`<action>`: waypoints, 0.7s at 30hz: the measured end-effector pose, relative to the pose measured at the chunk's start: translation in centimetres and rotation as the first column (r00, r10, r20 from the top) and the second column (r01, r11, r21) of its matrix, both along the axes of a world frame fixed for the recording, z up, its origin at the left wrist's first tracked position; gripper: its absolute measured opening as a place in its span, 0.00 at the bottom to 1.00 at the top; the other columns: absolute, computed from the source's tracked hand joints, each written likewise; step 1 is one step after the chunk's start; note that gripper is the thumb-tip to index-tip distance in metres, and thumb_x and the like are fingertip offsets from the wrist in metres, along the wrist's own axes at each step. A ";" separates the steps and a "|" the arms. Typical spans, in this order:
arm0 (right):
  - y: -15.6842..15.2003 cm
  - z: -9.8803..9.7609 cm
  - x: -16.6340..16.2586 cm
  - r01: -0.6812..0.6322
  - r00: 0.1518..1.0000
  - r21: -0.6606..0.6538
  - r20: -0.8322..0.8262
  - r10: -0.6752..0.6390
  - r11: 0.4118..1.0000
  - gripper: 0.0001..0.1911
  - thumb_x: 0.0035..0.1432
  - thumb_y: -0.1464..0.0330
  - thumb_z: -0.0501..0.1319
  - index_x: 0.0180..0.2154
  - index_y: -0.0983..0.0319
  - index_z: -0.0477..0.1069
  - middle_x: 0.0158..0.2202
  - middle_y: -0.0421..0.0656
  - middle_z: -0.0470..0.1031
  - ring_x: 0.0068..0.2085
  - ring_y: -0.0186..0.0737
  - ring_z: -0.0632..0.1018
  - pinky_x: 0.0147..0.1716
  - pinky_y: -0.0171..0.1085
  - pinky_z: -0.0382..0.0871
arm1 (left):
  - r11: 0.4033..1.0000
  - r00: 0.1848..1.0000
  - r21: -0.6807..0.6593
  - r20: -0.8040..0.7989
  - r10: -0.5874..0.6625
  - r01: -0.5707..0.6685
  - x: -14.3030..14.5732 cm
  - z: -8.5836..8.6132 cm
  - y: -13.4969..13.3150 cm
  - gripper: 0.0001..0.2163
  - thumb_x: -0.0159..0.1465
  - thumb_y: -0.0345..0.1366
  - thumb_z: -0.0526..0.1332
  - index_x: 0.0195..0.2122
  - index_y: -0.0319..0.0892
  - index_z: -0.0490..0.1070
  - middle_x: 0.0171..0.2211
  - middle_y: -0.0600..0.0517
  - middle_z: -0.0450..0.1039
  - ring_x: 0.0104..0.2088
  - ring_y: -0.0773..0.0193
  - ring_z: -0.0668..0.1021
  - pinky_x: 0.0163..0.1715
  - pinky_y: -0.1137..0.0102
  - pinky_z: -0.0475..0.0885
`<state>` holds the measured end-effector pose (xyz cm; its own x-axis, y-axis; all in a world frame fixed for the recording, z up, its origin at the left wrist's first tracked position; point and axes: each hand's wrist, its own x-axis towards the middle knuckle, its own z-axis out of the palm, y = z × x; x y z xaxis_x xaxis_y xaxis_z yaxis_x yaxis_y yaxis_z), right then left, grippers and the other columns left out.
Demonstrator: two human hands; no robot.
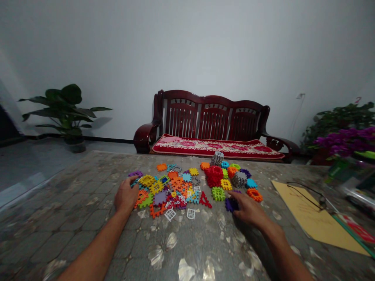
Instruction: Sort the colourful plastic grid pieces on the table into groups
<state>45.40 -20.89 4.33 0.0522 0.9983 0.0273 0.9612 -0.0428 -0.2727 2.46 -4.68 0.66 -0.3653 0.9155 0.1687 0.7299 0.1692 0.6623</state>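
My left hand [126, 195] is at the left edge of a pile of flat plastic building pieces, fingers apart. Its fingertips are beside a purple piece [135, 173] and an orange piece [141, 196]. My right hand [249, 207] has its index finger and thumb around a dark purple block [230, 204] on the table. Near that hand are a green block [218, 193], a yellow block [225, 184] and an orange block [254, 194]. A large red block [214, 176] and a grey block [239, 179] sit behind them.
The patterned table [164, 249] bears loose white window pieces [191, 213] in front of the pile. On the right lie a tan envelope [319, 218], glasses [321, 203] and a green pencil [351, 234]. Beyond stands a wooden bench [216, 117]; plants flank it.
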 end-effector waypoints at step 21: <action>-1.0 -1.9 4.0 0.079 0.985 0.176 0.140 -0.105 0.981 0.30 0.50 0.80 0.51 0.51 0.57 0.77 0.52 0.44 0.78 0.58 0.49 0.71 0.59 0.47 0.61 | 1.000 1.000 0.026 -0.012 -0.004 0.004 -0.4 -0.8 0.5 0.19 0.62 0.35 0.56 0.54 0.45 0.73 0.50 0.44 0.76 0.47 0.51 0.78 0.45 0.61 0.73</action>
<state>49.38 -21.84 2.40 0.1261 0.9695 0.2100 0.9855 -0.0982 -0.1383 2.02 -4.19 -0.10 -0.3594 0.9122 0.1967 0.7382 0.1490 0.6580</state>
